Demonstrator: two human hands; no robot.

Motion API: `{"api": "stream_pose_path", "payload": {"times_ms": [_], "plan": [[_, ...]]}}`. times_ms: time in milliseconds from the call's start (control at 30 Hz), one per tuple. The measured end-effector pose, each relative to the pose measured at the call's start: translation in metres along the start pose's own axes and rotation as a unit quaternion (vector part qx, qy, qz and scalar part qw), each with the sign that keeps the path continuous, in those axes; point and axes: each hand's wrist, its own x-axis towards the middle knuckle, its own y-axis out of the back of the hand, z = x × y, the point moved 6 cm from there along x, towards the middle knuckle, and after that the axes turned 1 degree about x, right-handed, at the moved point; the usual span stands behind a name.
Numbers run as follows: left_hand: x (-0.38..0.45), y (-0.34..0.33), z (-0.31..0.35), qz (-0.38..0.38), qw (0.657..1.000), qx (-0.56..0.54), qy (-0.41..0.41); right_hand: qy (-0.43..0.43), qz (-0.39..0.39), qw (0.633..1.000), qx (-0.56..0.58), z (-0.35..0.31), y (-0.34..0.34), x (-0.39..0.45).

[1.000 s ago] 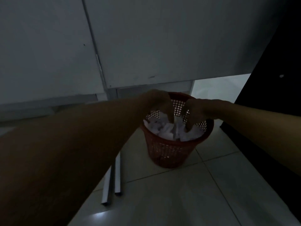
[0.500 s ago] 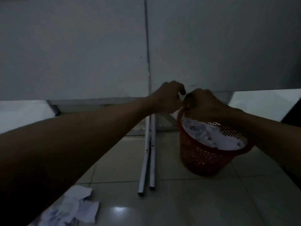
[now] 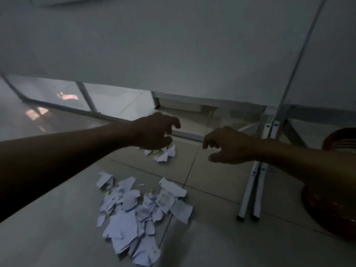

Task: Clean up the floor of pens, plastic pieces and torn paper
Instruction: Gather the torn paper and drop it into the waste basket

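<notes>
In the dim head view, both hands reach out above the tiled floor (image 3: pixel 57 237). The left hand (image 3: pixel 154 132) and right hand (image 3: pixel 229 147) hang with loosely curled fingers, each grip released, holding nothing. A big heap of torn paper (image 3: pixel 138 214) lies below; a smaller heap (image 3: pixel 163 154) is partly hidden behind the left hand. The red basket (image 3: pixel 335 205) is cut off at the right edge behind the right forearm.

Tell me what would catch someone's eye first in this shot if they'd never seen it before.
The big heap of torn paper on the pale floor tiles in the lower middle stands out first, with a smaller scrap pile further back. Above them, the left hand and right hand reach out, fingers loosely curled, holding nothing. At the right edge sits a red basket, partly cut off.
</notes>
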Motion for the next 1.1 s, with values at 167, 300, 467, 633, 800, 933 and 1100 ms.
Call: {"api": "stream_pose_path", "payload": {"times_ms": [167, 300, 467, 633, 800, 933, 1100], "plan": [[-0.069, -0.073, -0.086, -0.082, 0.992, -0.027, 0.087, 0.037, -0.165, 0.982, -0.078, -0.047, -0.072, 0.027], [-0.120, -0.150, -0.140, -0.111, 0.980, -0.100, 0.134, 0.036, -0.221, 0.969, -0.107, -0.055, -0.144, 0.037], [-0.173, -0.250, -0.166, -0.095, 0.967, -0.157, 0.179, -0.033, -0.191, 0.981, 0.002, -0.047, -0.220, 0.047], [-0.174, -0.292, -0.183, -0.038, 0.967, -0.154, 0.198, -0.078, -0.093, 0.988, 0.095, -0.053, -0.259, 0.061], [-0.149, -0.279, -0.241, 0.107, 0.929, -0.211, 0.283, -0.095, -0.065, 0.990, 0.077, -0.076, -0.284, 0.048], [-0.125, -0.288, -0.271, 0.090, 0.906, -0.248, 0.331, -0.107, -0.070, 0.988, 0.090, -0.102, -0.288, 0.042], [-0.123, -0.318, -0.227, 0.070, 0.917, -0.293, 0.260, -0.104, -0.061, 0.986, 0.113, -0.140, -0.302, 0.041]]}}
